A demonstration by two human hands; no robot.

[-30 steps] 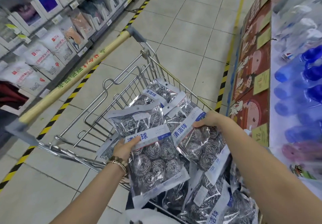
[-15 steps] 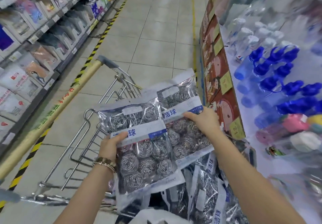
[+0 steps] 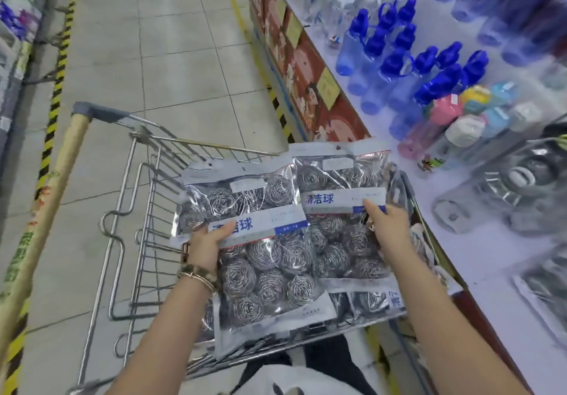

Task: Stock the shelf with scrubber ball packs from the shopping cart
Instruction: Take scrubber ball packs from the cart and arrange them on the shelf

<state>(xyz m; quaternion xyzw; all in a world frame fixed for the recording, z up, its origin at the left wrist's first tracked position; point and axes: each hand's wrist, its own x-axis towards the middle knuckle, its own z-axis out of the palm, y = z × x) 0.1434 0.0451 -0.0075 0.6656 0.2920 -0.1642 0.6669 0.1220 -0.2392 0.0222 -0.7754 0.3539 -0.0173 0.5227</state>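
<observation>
While both packs are hanging over cart [image 3: 147,210] near its right rim, head view is showing left hand [image 3: 211,241] pinching left pack [image 3: 264,259] at label band, thumb on top. Right hand [image 3: 388,225] is gripping right pack [image 3: 340,210] likewise. Long axes are pointing away from body, inner edges overlapping. Shelf [image 3: 478,250] is lying rightward, just past cart's right rim; right hand is nearer. Spare packs [image 3: 368,299] are waiting in cart.

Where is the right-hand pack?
Head view, centre-right: right hand holds the right pack over the cart, between the left pack and the shelf.

Left hand [image 3: 210,242], right hand [image 3: 389,229], fingers [image 3: 370,209] curled.
</observation>
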